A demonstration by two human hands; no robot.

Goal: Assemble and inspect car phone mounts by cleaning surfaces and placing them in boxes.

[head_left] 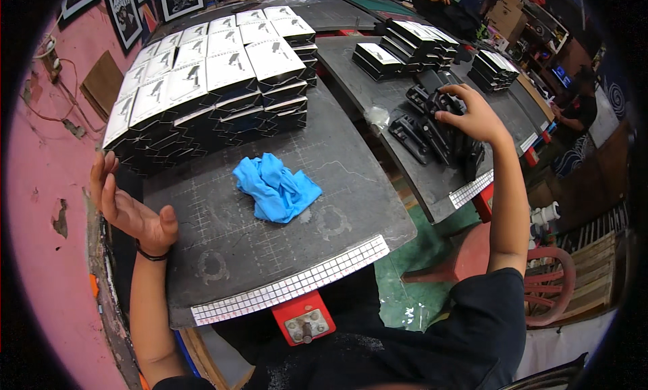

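Note:
My left hand (pixel 138 214) is raised beside the left edge of the near table, its fingers apart and nothing in them. On the right table lies a pile of black folded handheld devices (pixel 412 139). Over this pile my right hand (pixel 478 118) reaches, thumb and fingers curled around one black device (pixel 453 106); part of it is hidden behind the fingers. A crumpled light-blue cloth (pixel 275 189) lies in the middle of the near table, touched by neither hand.
A stack of white-topped black boxes (pixel 209 76) fills the far part of the near table (pixel 351 214). More boxes (pixel 412 45) stand on the right table, with a small stack (pixel 493 69) farther right. A gap separates the tables. A red chair (pixel 466 255) stands below it. Other people are beyond.

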